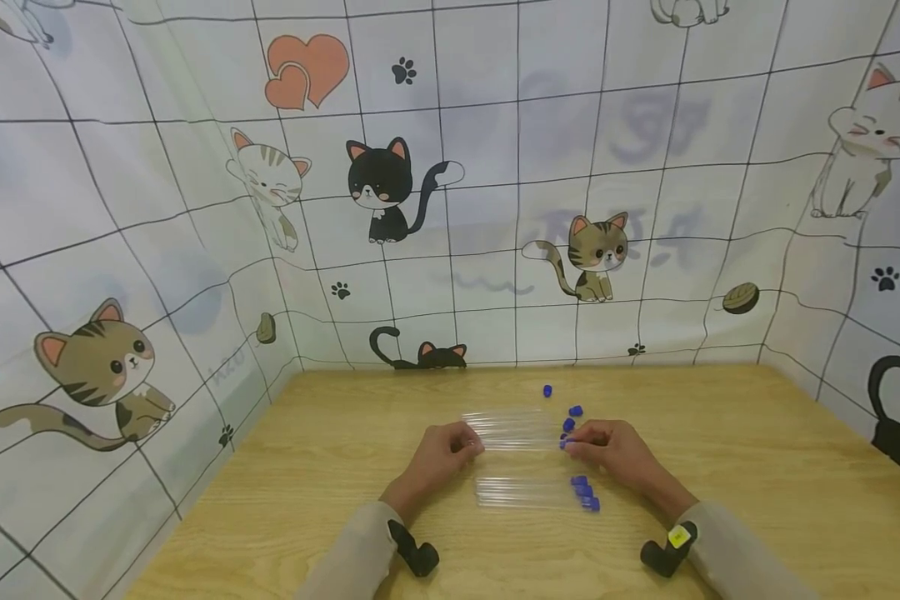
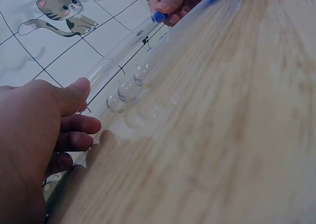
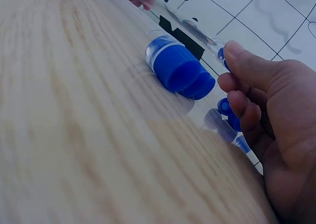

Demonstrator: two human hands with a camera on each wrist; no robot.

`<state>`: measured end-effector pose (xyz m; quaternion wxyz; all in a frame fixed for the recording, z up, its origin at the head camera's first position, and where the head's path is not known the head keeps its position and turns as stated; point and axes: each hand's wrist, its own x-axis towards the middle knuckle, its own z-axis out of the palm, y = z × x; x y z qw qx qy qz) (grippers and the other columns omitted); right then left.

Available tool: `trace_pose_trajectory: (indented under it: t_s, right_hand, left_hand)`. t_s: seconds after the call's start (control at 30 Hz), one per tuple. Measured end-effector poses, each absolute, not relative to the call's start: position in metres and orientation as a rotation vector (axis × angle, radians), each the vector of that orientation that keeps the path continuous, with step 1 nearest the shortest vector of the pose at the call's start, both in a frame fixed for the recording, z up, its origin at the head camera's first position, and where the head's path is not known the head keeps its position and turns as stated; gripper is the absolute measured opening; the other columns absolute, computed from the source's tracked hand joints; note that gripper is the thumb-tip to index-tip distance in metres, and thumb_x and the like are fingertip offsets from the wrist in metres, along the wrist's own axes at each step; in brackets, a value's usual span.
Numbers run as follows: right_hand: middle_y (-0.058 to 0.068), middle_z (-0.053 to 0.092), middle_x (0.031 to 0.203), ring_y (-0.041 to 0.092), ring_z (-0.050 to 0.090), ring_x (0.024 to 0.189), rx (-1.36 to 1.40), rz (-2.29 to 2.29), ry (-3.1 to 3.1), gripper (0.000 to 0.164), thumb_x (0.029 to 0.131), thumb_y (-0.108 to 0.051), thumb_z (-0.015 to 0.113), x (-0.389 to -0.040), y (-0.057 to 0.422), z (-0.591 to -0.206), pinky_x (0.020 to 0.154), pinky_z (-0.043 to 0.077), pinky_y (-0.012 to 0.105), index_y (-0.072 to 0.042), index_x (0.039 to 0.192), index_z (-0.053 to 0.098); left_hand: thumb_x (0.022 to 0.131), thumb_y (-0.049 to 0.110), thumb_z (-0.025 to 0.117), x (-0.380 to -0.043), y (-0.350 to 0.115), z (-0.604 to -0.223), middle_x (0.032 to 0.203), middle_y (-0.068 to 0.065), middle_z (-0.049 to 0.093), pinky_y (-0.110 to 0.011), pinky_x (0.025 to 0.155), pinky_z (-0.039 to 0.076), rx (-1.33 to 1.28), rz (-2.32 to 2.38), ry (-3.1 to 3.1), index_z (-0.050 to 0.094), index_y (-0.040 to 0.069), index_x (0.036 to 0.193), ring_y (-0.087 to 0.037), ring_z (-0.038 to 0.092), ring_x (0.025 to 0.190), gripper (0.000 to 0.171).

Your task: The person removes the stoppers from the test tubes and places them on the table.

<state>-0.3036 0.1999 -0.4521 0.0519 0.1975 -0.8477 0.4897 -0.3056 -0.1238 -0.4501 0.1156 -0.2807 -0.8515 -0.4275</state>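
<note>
Between both hands, a clear test tube [image 2: 113,61] is held crosswise above the wooden table. My left hand [image 1: 444,454] grips its rounded end with thumb and fingers. At the mouth end, my right hand [image 1: 618,454] pinches a blue cap [image 3: 222,55], partly hidden by the thumb in the right wrist view. Nearer the person lies a row of clear tubes [image 1: 525,492] with blue caps [image 1: 585,492] on their right ends. Farther back, more tubes [image 1: 506,421] lie side by side without caps on their right ends.
A few loose blue caps [image 1: 568,425] lie beyond the right fingertips, with one cap [image 1: 547,390] farthest back. Cat-print cloth [image 1: 487,183] walls the table [image 1: 330,500] at the back and sides. Black wrist cameras [image 1: 417,557] are strapped over the sleeves.
</note>
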Motion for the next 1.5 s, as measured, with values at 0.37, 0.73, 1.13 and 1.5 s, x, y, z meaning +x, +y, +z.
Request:
trace_pose_trajectory:
  t_s: [0.37,0.73,1.13,1.5]
  right_hand:
    - [-0.001,0.069,0.083,0.019,0.06,0.072,0.575,1.512,-2.587,0.022,0.085,-0.038,0.071,-0.3015,0.1984,-0.4503,0.061,0.046,0.028,-0.017,0.093,0.072]
    - [-0.001,0.068,0.082,0.018,0.06,0.074,0.512,1.47,-2.576,0.023,0.084,-0.04,0.071,-0.3003,0.1969,-0.4499,0.063,0.044,0.028,-0.018,0.093,0.071]
    - [0.002,0.068,0.087,0.019,0.062,0.079,0.528,1.526,-2.562,0.026,0.086,-0.038,0.07,-0.3021,0.1976,-0.4512,0.066,0.046,0.029,-0.014,0.097,0.071]
    - [-0.001,0.069,0.1,0.018,0.062,0.094,0.46,1.533,-2.539,0.03,0.087,-0.04,0.068,-0.3007,0.1975,-0.449,0.077,0.048,0.028,-0.015,0.103,0.07]
  left_hand:
    - [0.087,0.018,0.071,-0.3027,-0.1246,-0.4488,0.07,0.004,0.063,-0.023,0.056,0.046,-0.871,-1.342,-2.451,0.069,0.013,0.086,-0.005,0.054,0.059,0.005]
    - [0.087,0.024,0.071,-0.3062,-0.125,-0.4511,0.07,0.006,0.062,-0.023,0.054,0.046,-0.87,-1.345,-2.452,0.069,0.017,0.085,-0.007,0.053,0.059,0.008]
    - [0.089,0.019,0.069,-0.3063,-0.1244,-0.4505,0.069,0.005,0.063,-0.023,0.052,0.045,-0.838,-1.391,-2.422,0.069,0.014,0.087,-0.006,0.053,0.056,0.005]
    - [0.09,0.016,0.067,-0.3087,-0.1236,-0.4525,0.071,0.004,0.064,-0.023,0.055,0.045,-0.805,-1.352,-2.407,0.068,0.015,0.086,-0.005,0.053,0.06,0.004]
